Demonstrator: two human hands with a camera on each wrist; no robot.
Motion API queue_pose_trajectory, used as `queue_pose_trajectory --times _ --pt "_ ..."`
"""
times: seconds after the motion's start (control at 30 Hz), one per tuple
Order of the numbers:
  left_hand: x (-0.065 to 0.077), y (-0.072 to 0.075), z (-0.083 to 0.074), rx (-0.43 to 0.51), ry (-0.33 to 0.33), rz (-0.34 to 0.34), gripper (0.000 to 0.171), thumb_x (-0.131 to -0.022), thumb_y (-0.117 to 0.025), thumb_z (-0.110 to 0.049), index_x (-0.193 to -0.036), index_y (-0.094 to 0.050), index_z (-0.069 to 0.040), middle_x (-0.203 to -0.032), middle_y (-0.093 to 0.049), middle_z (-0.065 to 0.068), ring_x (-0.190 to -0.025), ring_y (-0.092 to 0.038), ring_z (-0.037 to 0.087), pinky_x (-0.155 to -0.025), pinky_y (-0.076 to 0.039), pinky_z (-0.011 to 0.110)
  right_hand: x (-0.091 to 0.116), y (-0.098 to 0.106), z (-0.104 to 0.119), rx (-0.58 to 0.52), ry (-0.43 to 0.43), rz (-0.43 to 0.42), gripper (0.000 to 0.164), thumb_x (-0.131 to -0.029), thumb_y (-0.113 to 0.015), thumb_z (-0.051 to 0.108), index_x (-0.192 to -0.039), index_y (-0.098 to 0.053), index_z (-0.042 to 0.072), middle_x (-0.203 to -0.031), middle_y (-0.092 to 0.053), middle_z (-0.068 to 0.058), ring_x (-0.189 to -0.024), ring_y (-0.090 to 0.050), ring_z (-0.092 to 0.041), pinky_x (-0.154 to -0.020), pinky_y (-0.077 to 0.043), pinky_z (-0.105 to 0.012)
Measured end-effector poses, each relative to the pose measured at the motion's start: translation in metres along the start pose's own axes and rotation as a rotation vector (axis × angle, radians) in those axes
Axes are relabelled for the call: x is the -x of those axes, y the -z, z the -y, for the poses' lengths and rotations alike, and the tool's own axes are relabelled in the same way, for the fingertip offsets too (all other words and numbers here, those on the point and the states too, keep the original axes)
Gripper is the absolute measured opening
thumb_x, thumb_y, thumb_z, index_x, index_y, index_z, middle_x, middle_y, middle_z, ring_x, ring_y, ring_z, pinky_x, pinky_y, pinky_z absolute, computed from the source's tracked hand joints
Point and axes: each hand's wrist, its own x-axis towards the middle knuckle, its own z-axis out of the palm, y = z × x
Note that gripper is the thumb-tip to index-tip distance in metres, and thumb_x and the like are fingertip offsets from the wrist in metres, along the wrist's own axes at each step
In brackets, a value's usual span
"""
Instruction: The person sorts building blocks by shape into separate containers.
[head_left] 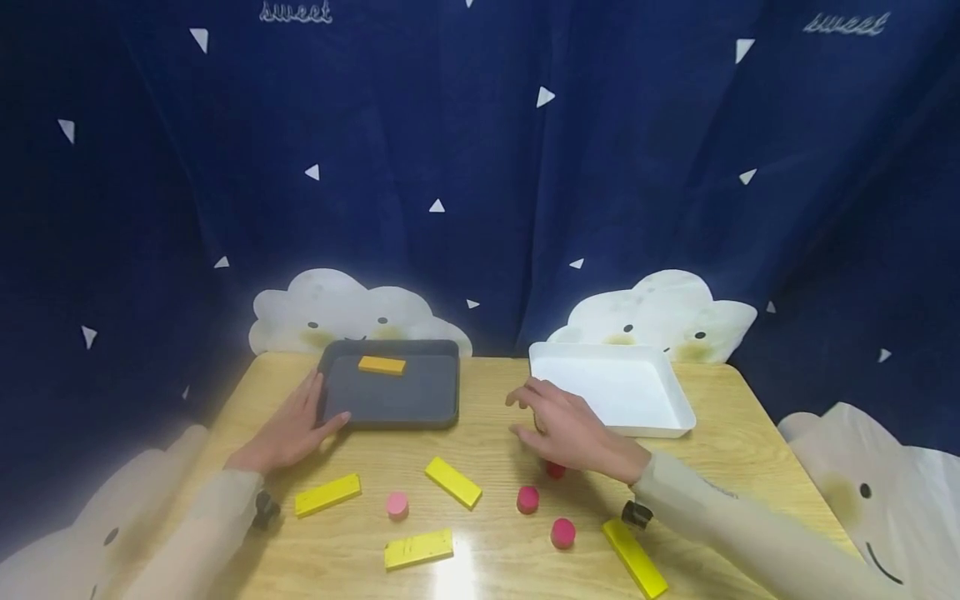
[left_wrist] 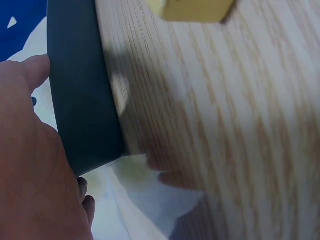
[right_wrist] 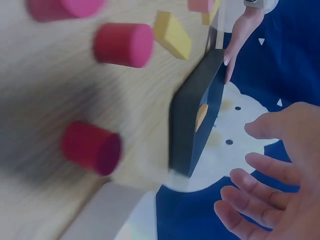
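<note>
At the dark grey tray (head_left: 390,422), my left hand (head_left: 296,425) touches the near left corner, fingers fairly straight along its side. In the left wrist view the thumb meets the tray's wall (left_wrist: 82,95). An orange block (head_left: 382,366) lies inside that tray. My right hand (head_left: 566,425) hovers by the left edge of the white tray (head_left: 678,400), fingers loosely bent, holding nothing. Below it is a red cylinder (right_wrist: 91,147), mostly hidden by the hand in the head view. Two more red cylinders, one (head_left: 528,499) and another (head_left: 563,533), stand nearer.
Several yellow blocks lie on the wooden table (head_left: 495,567): one left (head_left: 327,495), one central (head_left: 453,482), one in front (head_left: 418,549), one by the right forearm (head_left: 634,558). A pink cylinder (head_left: 397,506) stands among them. A dark blue curtain (head_left: 480,167) hangs behind.
</note>
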Motion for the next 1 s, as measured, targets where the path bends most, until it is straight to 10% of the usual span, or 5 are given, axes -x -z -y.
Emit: queue_pose_trajectory --times 1.0 --pt "0.002 -0.002 0.002 -0.006 0.008 -0.005 0.106 -0.107 -0.052 -0.064 -0.167 -0.008 0.012 -0.176 0.001 0.031 -0.161 -0.011 0.054 -0.129 -0.015 0.068 0.151 0.009 -0.031 0.101 -0.329 0.070 0.037 -0.087 -0.088 0.040 -0.114 -0.073 0.018 -0.097 -0.058 0.009 -0.078 -0.045 -0.004 -0.063 -0.045 -0.024"
